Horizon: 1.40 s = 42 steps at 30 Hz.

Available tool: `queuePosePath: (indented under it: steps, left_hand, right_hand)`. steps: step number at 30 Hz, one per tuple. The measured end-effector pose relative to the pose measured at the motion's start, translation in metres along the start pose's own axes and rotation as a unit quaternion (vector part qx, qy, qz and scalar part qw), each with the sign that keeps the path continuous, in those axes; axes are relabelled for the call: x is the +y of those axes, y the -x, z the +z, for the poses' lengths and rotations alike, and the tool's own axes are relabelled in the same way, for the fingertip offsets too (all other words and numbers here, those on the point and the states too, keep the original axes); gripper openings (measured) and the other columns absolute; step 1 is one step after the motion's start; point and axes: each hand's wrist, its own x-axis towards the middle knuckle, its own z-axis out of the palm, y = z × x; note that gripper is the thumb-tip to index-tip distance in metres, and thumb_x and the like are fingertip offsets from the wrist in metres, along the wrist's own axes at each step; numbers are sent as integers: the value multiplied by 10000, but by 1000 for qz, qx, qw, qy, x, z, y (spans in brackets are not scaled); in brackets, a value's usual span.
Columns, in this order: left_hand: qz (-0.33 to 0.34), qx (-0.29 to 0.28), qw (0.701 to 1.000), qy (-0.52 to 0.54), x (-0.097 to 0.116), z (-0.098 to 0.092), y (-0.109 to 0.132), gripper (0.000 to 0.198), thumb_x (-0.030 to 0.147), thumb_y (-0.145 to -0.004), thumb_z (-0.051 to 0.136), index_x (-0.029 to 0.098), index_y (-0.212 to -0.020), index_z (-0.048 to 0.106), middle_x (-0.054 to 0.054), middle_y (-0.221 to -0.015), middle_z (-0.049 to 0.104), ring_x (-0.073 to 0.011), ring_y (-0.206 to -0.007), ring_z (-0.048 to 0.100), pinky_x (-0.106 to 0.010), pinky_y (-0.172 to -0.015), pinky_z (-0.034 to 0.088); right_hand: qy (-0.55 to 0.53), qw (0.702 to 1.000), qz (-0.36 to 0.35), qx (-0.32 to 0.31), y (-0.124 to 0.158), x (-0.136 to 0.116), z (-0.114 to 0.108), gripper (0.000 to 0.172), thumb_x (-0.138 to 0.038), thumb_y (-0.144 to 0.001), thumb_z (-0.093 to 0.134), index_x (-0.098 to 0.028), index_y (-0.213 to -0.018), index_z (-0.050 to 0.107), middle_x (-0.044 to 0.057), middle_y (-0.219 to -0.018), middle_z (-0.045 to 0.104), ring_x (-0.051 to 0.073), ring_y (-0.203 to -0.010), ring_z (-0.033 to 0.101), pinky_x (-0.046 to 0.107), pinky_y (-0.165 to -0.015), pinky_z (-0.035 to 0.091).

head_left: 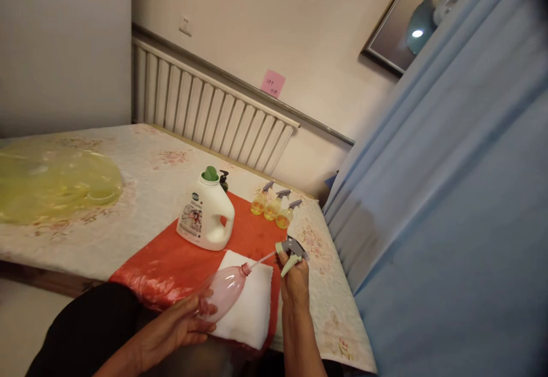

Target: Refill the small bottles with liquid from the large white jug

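My left hand (pixel 188 323) is wrapped around the base of a clear pink spray bottle (pixel 225 291), which tilts with its open neck toward the upper right. In my right hand (pixel 295 280) is a grey and pale green trigger sprayer head (pixel 291 248). Its thin dip tube (pixel 263 259) runs down to the bottle's mouth; how far the tip reaches inside is hard to tell. Below the bottle lies a folded white towel (pixel 250 308). A large white jug (pixel 209 211) with a handle, a label and a green piece in its mouth stands just beyond.
Several things share the flowered bed cover (pixel 141 171): a red plastic sheet (pixel 158 263), three small yellow spray bottles (pixel 272 208), a dark pump bottle (pixel 224 180) and a yellow translucent bag (pixel 55 183). A radiator (pixel 205 103) lines the wall; a blue curtain (pixel 428 194) hangs at right.
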Motion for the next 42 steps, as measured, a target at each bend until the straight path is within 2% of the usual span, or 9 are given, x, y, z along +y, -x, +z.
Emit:
queuePosePath:
  steps: [9, 18, 28, 33, 38, 40, 42]
  left_hand:
    - [3, 8, 1000, 7, 2, -1, 1, 532, 466, -882, 547, 213, -1335, 430, -89, -1099, 676, -299, -953, 687, -411, -835, 485]
    - [5, 14, 1000, 6, 6, 6, 7, 485, 444, -877, 569, 208, -1294, 492, -85, -1087, 684, -284, -923, 692, -406, -825, 493]
    - [9, 28, 1000, 11, 9, -1, 11, 428, 470, -852, 590, 212, -1193, 603, -88, -1085, 700, -284, -915, 694, -398, -818, 505]
    - [12, 20, 1000, 17, 9, -8, 14, 447, 480, -843, 596, 223, -1208, 608, -92, -1097, 702, -291, -948, 684, -411, -854, 494]
    - [8, 16, 1000, 20, 9, -17, 14, 463, 477, -839, 602, 233, -1232, 605, -90, -1144, 697, -295, -978, 675, -418, -881, 488]
    - [4, 16, 1000, 19, 9, -20, 14, 486, 485, -839, 598, 236, -1255, 593, -91, -1148, 697, -296, -987, 671, -421, -894, 483]
    - [4, 14, 1000, 19, 9, -24, 13, 494, 490, -850, 579, 236, -1274, 581, -93, -1159, 694, -298, -995, 668, -427, -907, 475]
  right_hand:
    - [-28, 999, -10, 17, -2, -1, -2, 418, -340, -558, 842, -171, -887, 648, 2, -766, 671, 129, -630, 631, 256, -597, 511]
    - [-48, 999, 2, 25, -6, 0, -6, 398, -322, -556, 851, -183, -867, 644, -11, -747, 682, 119, -591, 626, 238, -544, 522]
    - [-54, 996, 18, 75, -25, 12, -21, 345, -363, -617, 810, -204, -834, 596, -21, -752, 688, 103, -603, 643, 213, -547, 536]
    - [12, 997, 31, 76, -39, 29, -25, 338, -422, -636, 787, -197, -796, 592, -36, -632, 646, 116, -535, 620, 218, -480, 504]
    - [140, 986, 72, 58, -50, 53, -26, 340, -452, -710, 751, -155, -811, 619, -25, -583, 619, 138, -518, 602, 248, -473, 498]
    - [205, 973, 94, 46, -56, 64, -26, 312, -426, -800, 695, -126, -855, 629, -2, -650, 639, 144, -568, 618, 264, -519, 520]
    - [276, 955, 105, 37, -63, 75, -24, 279, -371, -888, 622, -116, -1000, 625, 43, -874, 673, 164, -731, 654, 312, -647, 557]
